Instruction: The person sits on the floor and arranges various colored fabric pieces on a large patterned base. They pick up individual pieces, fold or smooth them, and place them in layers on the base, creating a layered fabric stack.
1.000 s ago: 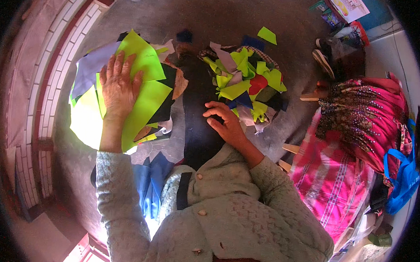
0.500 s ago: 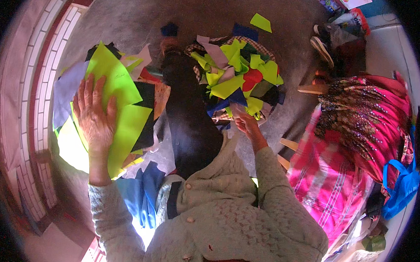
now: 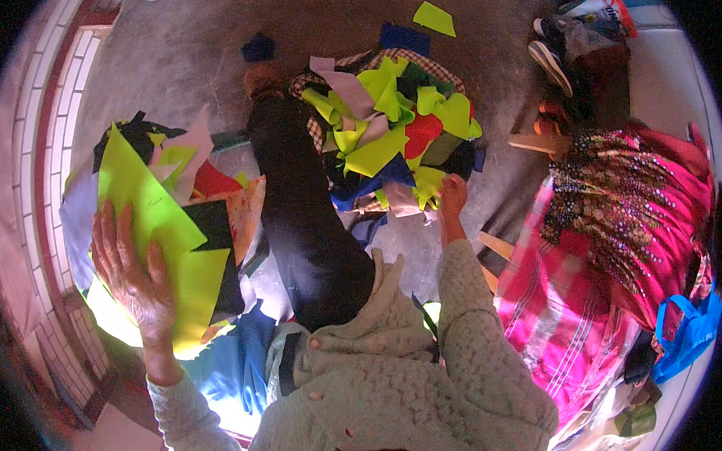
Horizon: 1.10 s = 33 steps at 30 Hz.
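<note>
My left hand [image 3: 133,276] lies flat with fingers spread on a stack of lime-green fabric sheets [image 3: 148,208] at my left, which rests on black, white and red scraps. My right hand [image 3: 452,196] reaches across to the near edge of a heap of fabric scraps [image 3: 393,134] in green, red, lilac and blue, touching a pale piece there. Whether its fingers grip anything cannot be told. My leg in dark trousers [image 3: 301,215] stretches out between the two piles.
A pink checked cloth and a dark patterned cloth [image 3: 619,213] lie at my right, with a blue bag [image 3: 687,328] beyond. Loose green [image 3: 434,19] and blue [image 3: 260,48] scraps sit on the grey floor. Shoes [image 3: 550,52] stand at top right. A tiled ledge [image 3: 37,171] runs along the left.
My right hand has moved from my lap area out to the scrap heap's near edge. My left hand stays pressed on the green sheets, which now appear lower left as my head shifted.
</note>
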Motion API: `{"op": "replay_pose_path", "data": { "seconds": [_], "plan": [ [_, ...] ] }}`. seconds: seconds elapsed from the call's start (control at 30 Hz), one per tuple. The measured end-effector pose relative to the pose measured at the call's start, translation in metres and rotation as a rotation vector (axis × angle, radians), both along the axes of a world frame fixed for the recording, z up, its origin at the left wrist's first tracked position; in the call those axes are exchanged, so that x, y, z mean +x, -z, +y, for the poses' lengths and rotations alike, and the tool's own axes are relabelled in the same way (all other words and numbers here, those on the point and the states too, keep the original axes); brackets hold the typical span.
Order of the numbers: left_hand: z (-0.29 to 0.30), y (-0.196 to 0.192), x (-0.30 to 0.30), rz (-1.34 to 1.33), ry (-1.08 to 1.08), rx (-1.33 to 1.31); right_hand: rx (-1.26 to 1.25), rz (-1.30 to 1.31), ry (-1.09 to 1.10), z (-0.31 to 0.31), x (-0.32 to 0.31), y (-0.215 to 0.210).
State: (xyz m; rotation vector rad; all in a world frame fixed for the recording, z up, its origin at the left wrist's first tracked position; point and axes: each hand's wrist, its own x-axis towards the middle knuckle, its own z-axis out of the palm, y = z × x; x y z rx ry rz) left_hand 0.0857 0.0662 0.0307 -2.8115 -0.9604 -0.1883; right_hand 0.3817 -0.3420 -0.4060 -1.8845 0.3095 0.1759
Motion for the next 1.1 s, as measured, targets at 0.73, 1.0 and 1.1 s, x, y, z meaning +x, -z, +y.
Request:
{"op": "replay_pose_path", "data": {
  "seconds": [0.73,1.0,1.1],
  "plan": [
    [0.014,0.002,-0.001,0.083,-0.028,-0.090,-0.036,0.511,-0.012,0.060,0.108,-0.027],
    [0.022,0.006,-0.001,0.018,0.014,-0.103,-0.241,0.109,-0.174,0.041,0.120,0.034],
    [0.009,0.001,0.001,0.057,-0.004,-0.047,-0.502,-0.050,-0.188,0.119,0.063,-0.044]
  ]
}}
